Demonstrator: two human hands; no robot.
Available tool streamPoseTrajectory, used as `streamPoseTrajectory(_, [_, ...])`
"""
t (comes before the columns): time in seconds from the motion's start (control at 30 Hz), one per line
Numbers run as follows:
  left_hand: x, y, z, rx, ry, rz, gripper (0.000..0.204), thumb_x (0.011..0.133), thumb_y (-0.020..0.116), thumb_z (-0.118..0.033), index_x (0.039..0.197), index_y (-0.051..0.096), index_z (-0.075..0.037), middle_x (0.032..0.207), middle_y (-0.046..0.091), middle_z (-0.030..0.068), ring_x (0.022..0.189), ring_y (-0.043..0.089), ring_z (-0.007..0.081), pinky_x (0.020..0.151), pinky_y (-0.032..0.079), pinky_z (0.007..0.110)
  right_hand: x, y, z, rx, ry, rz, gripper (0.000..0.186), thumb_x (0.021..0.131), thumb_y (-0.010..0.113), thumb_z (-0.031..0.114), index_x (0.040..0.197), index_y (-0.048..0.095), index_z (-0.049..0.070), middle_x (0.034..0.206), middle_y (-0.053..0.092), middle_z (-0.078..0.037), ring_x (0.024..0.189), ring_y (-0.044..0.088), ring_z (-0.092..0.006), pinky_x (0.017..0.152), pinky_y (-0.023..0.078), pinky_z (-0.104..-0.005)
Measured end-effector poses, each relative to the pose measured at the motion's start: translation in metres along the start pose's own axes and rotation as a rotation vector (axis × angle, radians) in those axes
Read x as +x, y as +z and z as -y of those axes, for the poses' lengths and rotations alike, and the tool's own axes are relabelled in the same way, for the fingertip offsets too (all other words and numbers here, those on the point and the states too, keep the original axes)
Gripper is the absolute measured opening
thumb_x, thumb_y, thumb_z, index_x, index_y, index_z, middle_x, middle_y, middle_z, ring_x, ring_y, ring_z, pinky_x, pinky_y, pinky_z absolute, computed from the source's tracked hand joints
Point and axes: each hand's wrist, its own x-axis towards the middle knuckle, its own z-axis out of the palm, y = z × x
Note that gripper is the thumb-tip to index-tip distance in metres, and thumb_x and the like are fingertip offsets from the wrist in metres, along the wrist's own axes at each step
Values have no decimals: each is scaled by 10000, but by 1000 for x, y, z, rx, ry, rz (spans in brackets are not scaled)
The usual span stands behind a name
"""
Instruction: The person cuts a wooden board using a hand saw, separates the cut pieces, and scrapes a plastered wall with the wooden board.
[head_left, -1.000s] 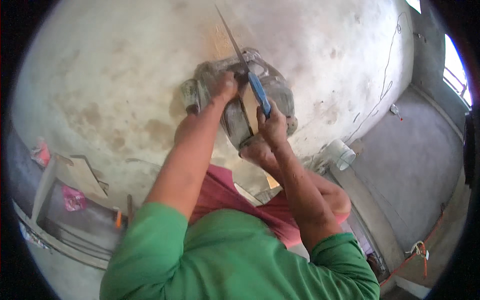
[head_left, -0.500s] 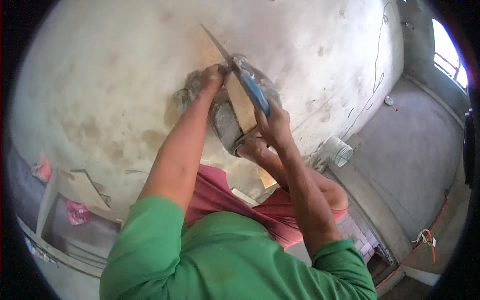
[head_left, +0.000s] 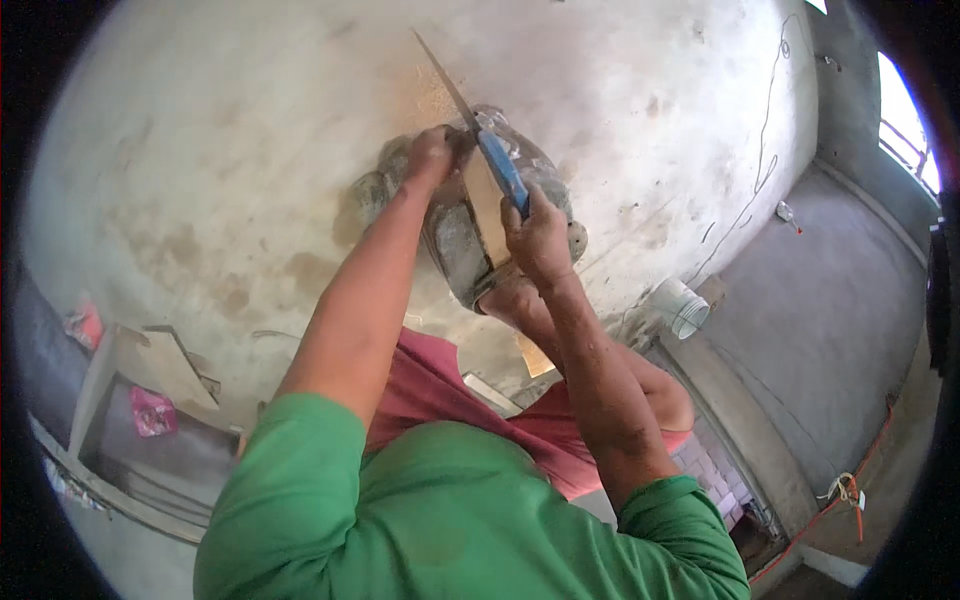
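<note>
My right hand [head_left: 540, 235] grips the blue handle [head_left: 503, 170] of a handsaw. Its thin blade [head_left: 445, 68] points away from me across the concrete floor. The saw lies against a narrow wooden board [head_left: 487, 215] that rests on a grey stone block [head_left: 455, 250]. My left hand [head_left: 432, 155] presses on the far end of the board, right beside the blade. My foot [head_left: 510, 300] bears on the near end of the block. Pale sawdust [head_left: 430, 100] is scattered on the floor by the blade.
A white bucket [head_left: 682, 305] lies on its side to the right, near a step edge. At the left stand a leaning flat board [head_left: 160, 360] and a pink bag [head_left: 150, 410]. A cord [head_left: 740, 215] trails over the stained concrete floor [head_left: 230, 150].
The saw has slid back and forth along the board with my right hand. My left hand stays pressed by the blade.
</note>
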Motion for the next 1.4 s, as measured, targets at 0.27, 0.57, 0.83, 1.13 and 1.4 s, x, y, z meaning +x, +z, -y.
streamPoseTrajectory(0.27, [-6,-1,-25,150,-14,-86,218,882,591,-223,861,691,-31,839,683,237,821,701,392,741,531,472,-158,-106,30,-87,156,48,357,942,556,94,1279,584,-23,912,659,-162,878,649,-164,796,513,-327])
streamPoseTrajectory(0.57, [1,-2,-13,188,-6,-44,240,856,544,-150,975,726,-48,998,688,261,960,680,415,824,528,468,-14,11,-33,-102,55,-6,362,928,641,175,1246,599,8,935,662,-307,968,654,-468,814,530,-447])
streamPoseTrajectory(0.83, [2,3,-13,155,-2,-60,249,858,589,-207,989,728,-47,1012,695,245,984,668,430,838,521,491,-169,-110,27,-112,384,86,341,925,631,71,1258,592,4,976,702,-219,949,714,-235,803,542,-352])
streamPoseTrajectory(1.13, [-2,0,-5,158,93,-98,258,902,625,-259,953,715,-23,880,699,240,876,689,408,781,531,461,10,14,-11,-76,57,-21,346,926,625,215,1216,597,28,958,650,-316,955,626,-505,780,516,-494])
streamPoseTrajectory(1.4, [-1,2,-14,24,26,-57,324,912,614,-346,925,713,-38,906,692,234,857,692,393,762,526,449,-149,-129,32,-62,310,161,383,938,580,106,1302,585,-14,1008,705,-164,951,674,-216,849,522,-356])
